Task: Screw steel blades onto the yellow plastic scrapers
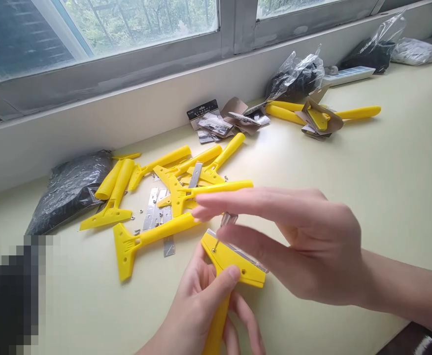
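Note:
In the head view, my left hand is closed around a yellow scraper, its thumb pressed on the wide head. A blade with a clear edge runs along the scraper's top side. My right hand pinches a small screwdriver between the thumb and the straightened fingers. The screwdriver's thin shaft reaches down to a screw in the left hole of the scraper head. The hole on the right of the head looks dark. Part of the screwdriver handle is hidden by my fingers.
Several yellow scraper parts, metal blades and loose screws lie left of my hands. A black plastic bag sits beyond them. Blade cards and more yellow handles lie along the window wall.

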Tool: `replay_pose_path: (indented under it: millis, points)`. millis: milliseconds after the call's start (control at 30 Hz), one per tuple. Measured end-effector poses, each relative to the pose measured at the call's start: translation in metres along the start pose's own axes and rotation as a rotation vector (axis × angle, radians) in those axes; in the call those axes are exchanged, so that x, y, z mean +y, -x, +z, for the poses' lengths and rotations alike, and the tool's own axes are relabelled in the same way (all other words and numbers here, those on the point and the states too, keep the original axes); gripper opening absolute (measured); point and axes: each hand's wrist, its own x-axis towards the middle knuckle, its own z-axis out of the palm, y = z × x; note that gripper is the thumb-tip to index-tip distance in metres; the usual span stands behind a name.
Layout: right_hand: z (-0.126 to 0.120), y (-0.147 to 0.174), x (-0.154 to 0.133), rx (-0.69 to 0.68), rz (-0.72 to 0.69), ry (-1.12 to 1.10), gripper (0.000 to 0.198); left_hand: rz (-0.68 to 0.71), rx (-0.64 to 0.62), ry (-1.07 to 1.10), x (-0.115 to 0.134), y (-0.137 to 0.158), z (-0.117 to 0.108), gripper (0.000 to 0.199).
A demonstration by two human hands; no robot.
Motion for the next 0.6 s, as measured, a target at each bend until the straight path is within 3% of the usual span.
replay_pose_path:
  millis: [100,167,400,600]
  points:
    - [0.0015,-0.0009,-0.0001,0.062,-0.016,0.019,0.018,0.009,-0.045,0.029,0.0006,-0.0001,0.0000,0.064]
    - [0.0008,-0.0011,-0.0004,0.094,0.002,0.038,0.012,0.032,0.009,0.036,0.0015,-0.0002,0.0008,0.056]
    - [-0.0016,0.0001,-0.0024,-0.029,0.128,-0.151,0.038,0.007,0.043,0.036,0.0045,0.0004,0.0051,0.039]
    - [0.0053,0.0034,-0.0019,0.016,0.181,-0.290,0.028,0.002,0.039,0.006,0.0011,0.0024,0.0050,0.063]
